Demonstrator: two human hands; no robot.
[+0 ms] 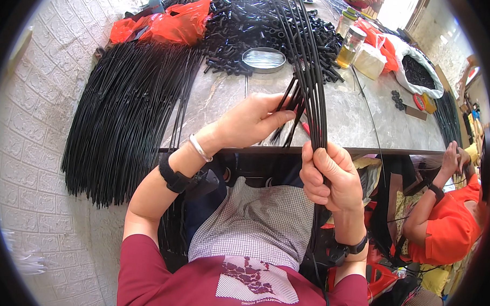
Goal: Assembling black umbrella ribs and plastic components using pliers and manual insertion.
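My right hand (330, 177) is closed around a bundle of long thin black tubes (311, 74) that run up and away across the table. My left hand (251, 121) rests at the table's front edge, its fingers touching several short black tube ends (289, 108) that splay out beside the bundle. Both wrists carry black bands, and a silver bangle sits on the left wrist. A large heap of long black tubes (127, 111) lies on the table to the left, hanging over the edge.
A pile of short black connectors (244, 23) covers the far table, with a round metal lid (263, 59), red plastic bags (168, 23), jars (351, 43) and a white sack (418, 70) around. Another person in an orange shirt (453, 225) sits at the right. A white brick wall is on the left.
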